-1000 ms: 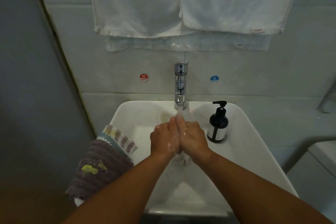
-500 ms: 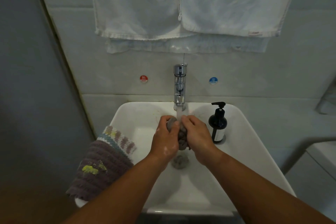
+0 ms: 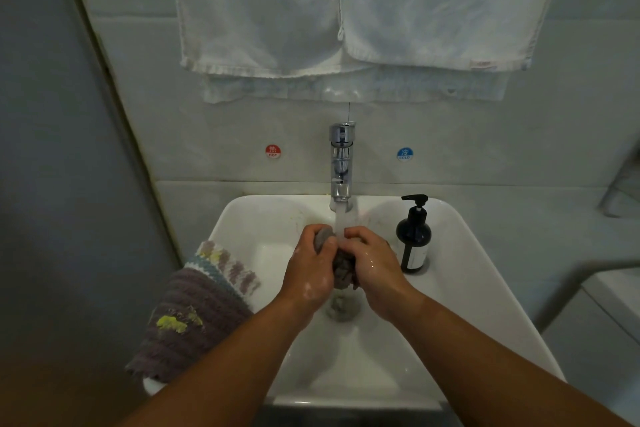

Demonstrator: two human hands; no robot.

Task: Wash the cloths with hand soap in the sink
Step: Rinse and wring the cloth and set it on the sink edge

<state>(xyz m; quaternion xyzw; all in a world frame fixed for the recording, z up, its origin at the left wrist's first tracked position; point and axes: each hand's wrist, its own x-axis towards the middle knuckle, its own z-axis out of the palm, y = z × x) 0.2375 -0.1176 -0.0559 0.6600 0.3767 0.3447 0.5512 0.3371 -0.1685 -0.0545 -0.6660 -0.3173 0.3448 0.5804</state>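
A small grey cloth (image 3: 341,267) is bunched up between my two hands over the white sink (image 3: 460,274), right under the running water from the chrome tap (image 3: 341,163). My left hand (image 3: 310,269) grips the cloth's left side, with soap foam on its back. My right hand (image 3: 372,262) grips the right side, wet and shiny. A dark soap pump bottle (image 3: 414,236) stands on the sink's right rim. A second, purple striped cloth (image 3: 194,319) with yellow stains hangs over the sink's left rim.
White towels (image 3: 346,7) hang on the wall above the tap. Hot (image 3: 273,151) and cold (image 3: 404,153) stickers flank the tap. The drain (image 3: 343,308) lies below my hands. A grey wall stands close on the left.
A second ago my palms were pressed flat together under the water. Both hands now hold the bunched grey cloth under the stream and have shifted slightly against each other.
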